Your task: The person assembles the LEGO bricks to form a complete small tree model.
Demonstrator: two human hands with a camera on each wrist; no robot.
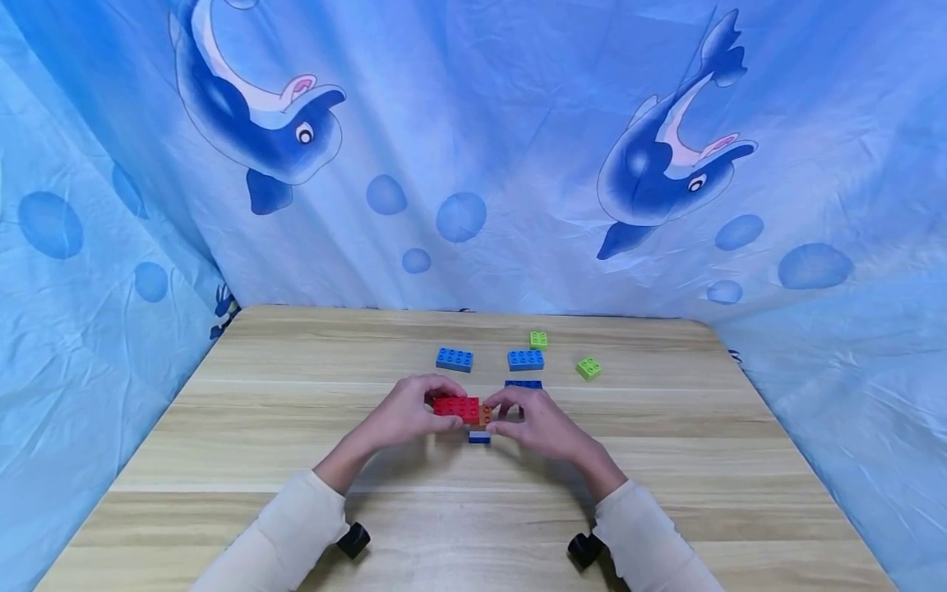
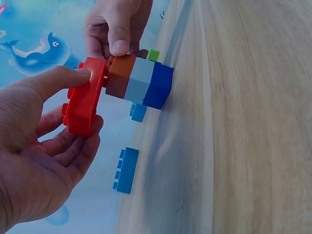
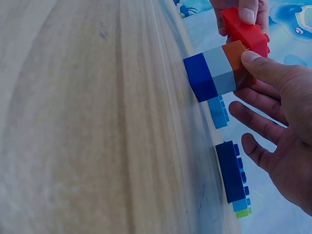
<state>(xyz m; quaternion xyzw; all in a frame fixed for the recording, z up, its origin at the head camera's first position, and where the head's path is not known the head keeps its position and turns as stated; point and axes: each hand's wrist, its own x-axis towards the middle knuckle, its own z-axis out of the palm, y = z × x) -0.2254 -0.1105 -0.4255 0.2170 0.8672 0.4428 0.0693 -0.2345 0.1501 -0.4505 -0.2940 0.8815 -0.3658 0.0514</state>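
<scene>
So the left hand (image 2: pixel 44 146) pinches a red brick (image 2: pixel 85 97) between thumb and fingers, right on top of a small stack (image 2: pixel 139 83) (orange, grey, blue) standing on the wooden table (image 1: pixel 666 460). The right hand (image 3: pixel 282 122) steadies the orange block with thumb and fingers, the other fingers spread loose.

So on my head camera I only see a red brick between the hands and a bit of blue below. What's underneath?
Observer: A stack. An orange brick sits on a grey brick, on a dark blue brick that stands on the table.
Operator: Who holds what?
Observer: The left hand pinches the red brick. The right hand has its thumb on the orange brick.
Operator: Are all the right fingers gripping?
Observer: No, three fingers lie straight, off the stack.
</scene>
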